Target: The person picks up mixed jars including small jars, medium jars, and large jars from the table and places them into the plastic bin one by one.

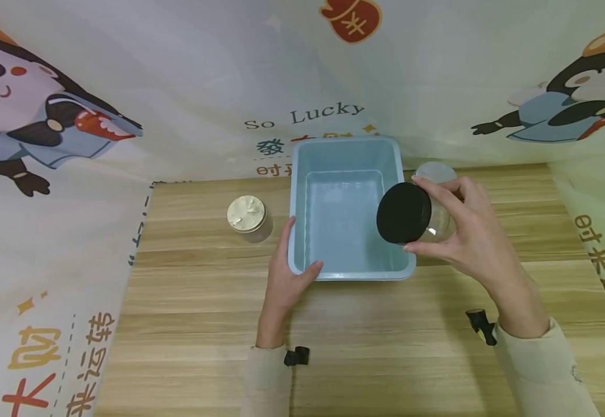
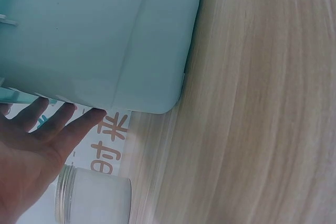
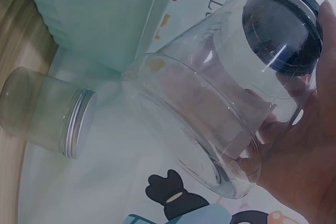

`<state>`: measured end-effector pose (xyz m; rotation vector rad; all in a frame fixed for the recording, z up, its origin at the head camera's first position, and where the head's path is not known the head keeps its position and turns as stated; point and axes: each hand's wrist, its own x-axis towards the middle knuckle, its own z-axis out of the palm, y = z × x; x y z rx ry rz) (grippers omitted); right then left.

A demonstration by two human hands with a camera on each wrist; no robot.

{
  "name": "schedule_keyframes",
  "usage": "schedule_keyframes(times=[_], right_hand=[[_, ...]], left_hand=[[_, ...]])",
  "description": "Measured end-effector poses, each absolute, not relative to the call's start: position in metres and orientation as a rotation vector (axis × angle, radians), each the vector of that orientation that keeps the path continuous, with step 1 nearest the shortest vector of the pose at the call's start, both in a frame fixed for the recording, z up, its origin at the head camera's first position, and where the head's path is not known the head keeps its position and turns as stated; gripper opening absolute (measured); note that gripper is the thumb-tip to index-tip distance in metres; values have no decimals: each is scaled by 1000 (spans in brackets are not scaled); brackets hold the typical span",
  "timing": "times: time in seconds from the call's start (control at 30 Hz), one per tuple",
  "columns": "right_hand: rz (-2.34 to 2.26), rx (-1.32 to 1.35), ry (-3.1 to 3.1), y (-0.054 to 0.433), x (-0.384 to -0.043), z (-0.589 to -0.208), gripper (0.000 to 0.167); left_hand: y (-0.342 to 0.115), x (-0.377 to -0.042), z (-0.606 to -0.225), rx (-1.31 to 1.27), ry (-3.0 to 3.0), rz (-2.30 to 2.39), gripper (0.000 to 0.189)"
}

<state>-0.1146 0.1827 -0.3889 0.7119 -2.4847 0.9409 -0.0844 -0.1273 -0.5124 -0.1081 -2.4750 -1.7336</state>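
A light-blue plastic basin (image 1: 346,277) stands on the wooden table. My left hand (image 1: 288,277) holds its near left corner, thumb over the front rim and fingers along the outer side. My right hand (image 1: 466,223) grips a clear jar (image 3: 194,98) around its body. This jar is tilted, its black lid (image 1: 404,213) toward the basin and overlapping the right rim in the head view. Its transparent body shows no contents in the right wrist view. To the basin's left stands a clear jar with a silvery lid (image 1: 247,214), close to my left hand.
Another clear jar with a silver lid (image 3: 79,121) stands right of the basin, partly hidden behind my right hand in the head view. A printed cloth (image 1: 203,87) hangs behind and at both sides of the table (image 1: 193,324).
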Motion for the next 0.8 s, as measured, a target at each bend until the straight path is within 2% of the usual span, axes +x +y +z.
schedule_keyframes(times=[0.8], right_hand=[[920, 779, -2514, 175, -116, -384, 95]], left_hand=[[-128, -85, -513, -119, -2451, -1766, 97]])
